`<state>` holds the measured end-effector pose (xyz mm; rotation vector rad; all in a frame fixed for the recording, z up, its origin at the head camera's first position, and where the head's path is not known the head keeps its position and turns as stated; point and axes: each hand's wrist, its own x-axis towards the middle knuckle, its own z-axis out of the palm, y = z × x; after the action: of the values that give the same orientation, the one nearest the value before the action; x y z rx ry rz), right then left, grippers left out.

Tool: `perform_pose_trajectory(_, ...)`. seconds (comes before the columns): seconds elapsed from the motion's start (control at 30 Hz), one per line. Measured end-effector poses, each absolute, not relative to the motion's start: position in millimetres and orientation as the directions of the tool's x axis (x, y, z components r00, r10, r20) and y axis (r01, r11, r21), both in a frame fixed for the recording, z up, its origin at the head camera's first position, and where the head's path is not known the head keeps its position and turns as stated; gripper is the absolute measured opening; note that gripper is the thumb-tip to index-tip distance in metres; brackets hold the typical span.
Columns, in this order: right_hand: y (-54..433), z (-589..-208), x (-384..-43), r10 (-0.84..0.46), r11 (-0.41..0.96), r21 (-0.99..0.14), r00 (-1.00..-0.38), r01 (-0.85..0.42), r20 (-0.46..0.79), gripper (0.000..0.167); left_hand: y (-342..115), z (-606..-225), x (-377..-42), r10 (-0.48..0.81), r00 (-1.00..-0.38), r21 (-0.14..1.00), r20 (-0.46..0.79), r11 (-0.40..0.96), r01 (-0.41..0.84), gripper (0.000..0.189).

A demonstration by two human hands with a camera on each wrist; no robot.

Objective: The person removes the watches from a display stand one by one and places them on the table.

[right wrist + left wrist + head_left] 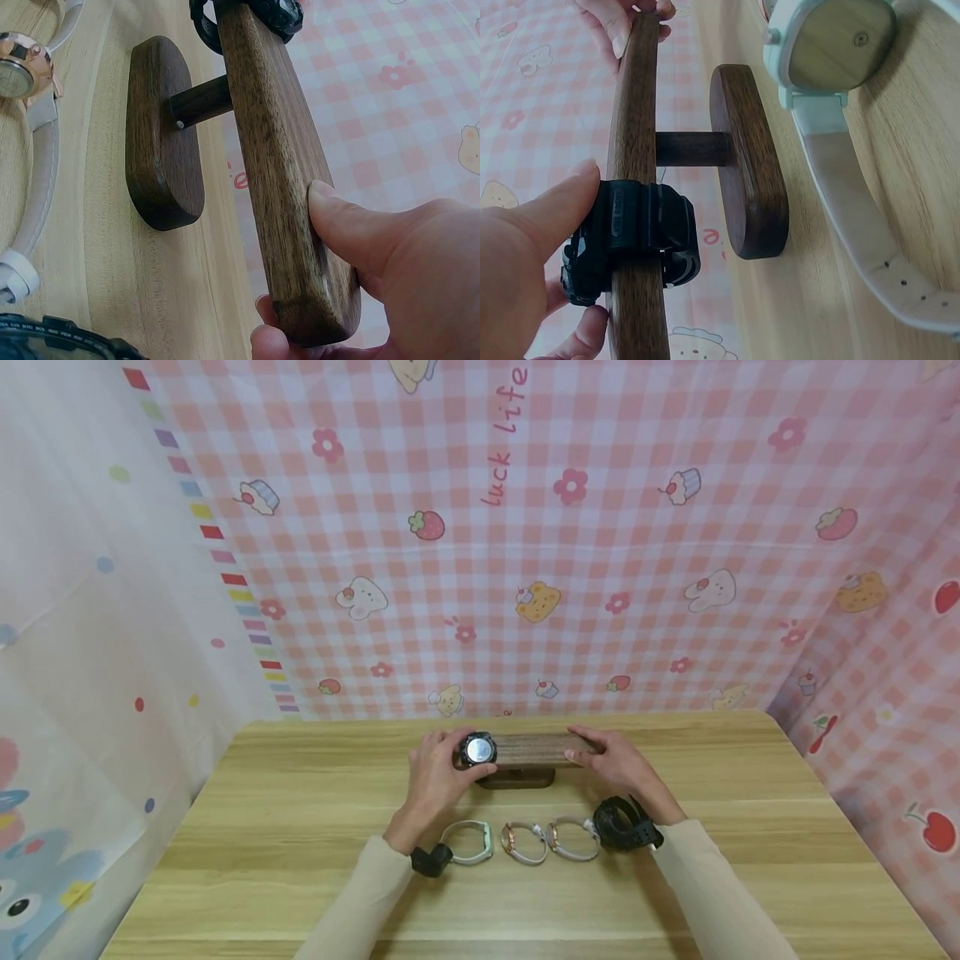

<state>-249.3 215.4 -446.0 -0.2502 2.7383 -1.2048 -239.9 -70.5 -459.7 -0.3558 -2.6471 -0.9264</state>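
Observation:
A dark wooden T-shaped watch stand (532, 749) stands near the table's back edge, its bar raised on a short post over a rounded base (754, 165). Looped round the left part of the bar is a black watch (478, 749), its round face up in the head view. My left hand (438, 772) holds this watch between thumb and fingers. At the bar's other end, my right hand (618, 768) grips the wood, the thumb (345, 221) on top and fingertips curling beneath the end. The post and base show from both wrists.
In front of the stand lies a row of watches: a mint-cased one (486, 842) with a white strap, two rose-gold ones (510, 839) (553, 837) with pale straps, and a black watch (617, 827) by my right wrist. A checked cloth (480, 668) hangs behind the table.

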Motion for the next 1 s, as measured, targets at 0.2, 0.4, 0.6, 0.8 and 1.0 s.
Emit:
perform_pose_trajectory(0.2, 216, -445, -250, -0.202, 0.673, -0.735, -0.977, -0.088, -0.068, 0.054, -77, -458, -239, 0.11, -0.933, 0.594, 0.343, 0.744, 0.306, 0.067)
perform_pose_trajectory(0.4, 216, -444, -250, -0.199, 0.674, -0.733, -0.978, -0.086, -0.068, 0.054, -82, -458, -239, 0.099, -0.933, 0.608, 0.347, 0.733, 0.304, 0.066)
perform_pose_trajectory(0.6, 215, -445, -251, -0.198, 0.679, -0.73, -0.978, -0.085, -0.07, 0.055, -87, -459, -239, 0.09, -0.929, 0.618, 0.358, 0.723, 0.308, 0.067)
perform_pose_trajectory(0.8, 216, -445, -251, -0.198, 0.675, -0.733, -0.978, -0.084, -0.07, 0.055, -93, -461, -239, 0.077, -0.927, 0.629, 0.367, 0.714, 0.309, 0.067)
perform_pose_trajectory(1.0, 215, -446, -250, -0.201, 0.672, -0.735, -0.978, -0.089, -0.065, 0.054, -100, -462, -238, 0.069, -0.925, 0.636, 0.374, 0.707, 0.31, 0.065)
